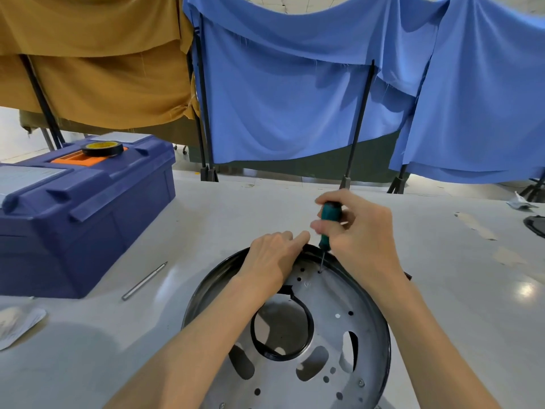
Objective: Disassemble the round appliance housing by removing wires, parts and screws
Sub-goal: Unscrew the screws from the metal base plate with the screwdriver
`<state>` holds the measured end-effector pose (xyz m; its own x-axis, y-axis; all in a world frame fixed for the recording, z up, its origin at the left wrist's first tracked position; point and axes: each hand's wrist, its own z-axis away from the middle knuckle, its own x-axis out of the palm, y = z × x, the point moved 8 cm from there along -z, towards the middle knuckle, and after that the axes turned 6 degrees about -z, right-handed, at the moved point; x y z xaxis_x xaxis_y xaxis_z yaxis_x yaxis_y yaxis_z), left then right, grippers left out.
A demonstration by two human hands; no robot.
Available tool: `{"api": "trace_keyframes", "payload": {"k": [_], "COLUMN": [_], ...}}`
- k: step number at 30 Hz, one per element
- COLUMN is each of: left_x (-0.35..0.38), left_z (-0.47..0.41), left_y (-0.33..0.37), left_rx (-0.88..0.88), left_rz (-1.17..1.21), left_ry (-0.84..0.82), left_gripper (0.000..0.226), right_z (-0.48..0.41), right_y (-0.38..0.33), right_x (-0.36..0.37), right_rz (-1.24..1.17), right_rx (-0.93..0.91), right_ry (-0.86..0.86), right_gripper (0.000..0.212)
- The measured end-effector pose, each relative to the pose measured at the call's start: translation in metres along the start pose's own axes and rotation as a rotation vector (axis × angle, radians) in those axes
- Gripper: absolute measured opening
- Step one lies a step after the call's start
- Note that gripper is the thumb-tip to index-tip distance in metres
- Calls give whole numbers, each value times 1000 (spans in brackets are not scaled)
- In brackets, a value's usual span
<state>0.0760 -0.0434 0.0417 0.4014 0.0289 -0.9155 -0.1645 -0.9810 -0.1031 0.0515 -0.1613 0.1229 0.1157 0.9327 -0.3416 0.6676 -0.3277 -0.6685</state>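
The round appliance housing [324, 335] lies flat on the white table: a silver metal plate with several holes and slots inside a black rim, with a black ring around its central opening. My left hand [272, 258] rests on the far rim, fingers curled over its edge. My right hand [358, 231] grips a green-handled screwdriver [328, 222] held upright. Its thin tip sits in a screw hole [320, 271] near the far edge of the plate. Two small screws [361, 382] show near the plate's right front edge.
A blue toolbox [79, 211] with an orange latch and a roll of black tape [102, 148] on its lid stands at the left. A metal rod [144, 281] lies beside it. Plastic packaging [17, 323] lies at the left edge. Blue and tan cloths hang behind.
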Motion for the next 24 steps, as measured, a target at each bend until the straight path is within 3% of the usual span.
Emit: {"api": "trace_keyframes", "payload": {"k": [6, 13, 24], "left_x": [-2, -16, -27], "left_z": [5, 17, 38], "left_y": [-14, -52, -125], "left_rx": [-38, -147, -331], "left_rz": [62, 283, 404], "left_ry": [49, 201, 418], "left_gripper": [42, 24, 19], "right_z": [-4, -3, -5], "right_y": [-6, 12, 63], "right_x": [-30, -73, -57], "right_rz": [-238, -452, -303], "right_rx": [-54, -94, 125], "right_ry": [242, 569, 485], "right_gripper": [28, 24, 17]}}
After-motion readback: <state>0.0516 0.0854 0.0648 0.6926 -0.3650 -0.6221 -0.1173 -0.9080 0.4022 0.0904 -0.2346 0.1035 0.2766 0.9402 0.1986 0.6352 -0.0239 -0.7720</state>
